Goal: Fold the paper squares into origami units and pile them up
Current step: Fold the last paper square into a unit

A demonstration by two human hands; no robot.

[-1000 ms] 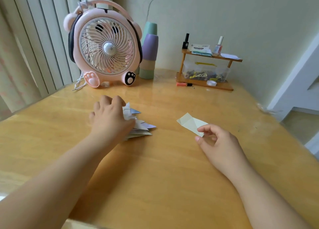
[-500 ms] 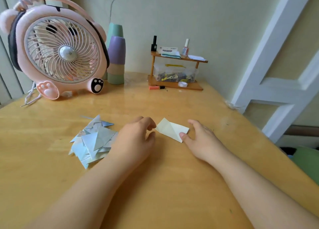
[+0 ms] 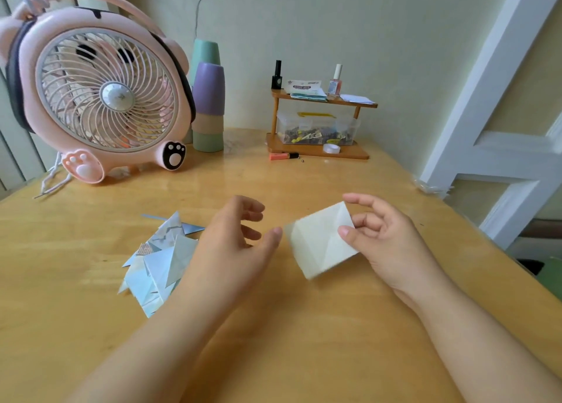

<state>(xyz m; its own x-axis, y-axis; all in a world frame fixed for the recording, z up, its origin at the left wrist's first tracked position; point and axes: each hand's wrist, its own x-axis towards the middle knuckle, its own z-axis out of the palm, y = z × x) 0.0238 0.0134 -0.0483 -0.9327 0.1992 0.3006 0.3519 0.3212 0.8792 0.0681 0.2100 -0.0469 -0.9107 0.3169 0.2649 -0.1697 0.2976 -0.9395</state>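
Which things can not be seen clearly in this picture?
- Pile of folded units: its right edge is hidden behind the left hand, head view.
- Cream paper: blurred, folds unclear; the right hand covers one corner.
- Clear box contents: too small.

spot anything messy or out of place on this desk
Mostly tidy. The pile of folded units is splayed unevenly rather than stacked square, and an orange marker lies loose on the table beside the wooden shelf.

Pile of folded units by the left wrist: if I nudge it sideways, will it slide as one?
Probably not. The pile of folded units looks loosely fanned, corners sticking out at different angles, so the pieces would likely scatter. They look like thin, light paper, and the table looks glossy, so pieces may skid easily.
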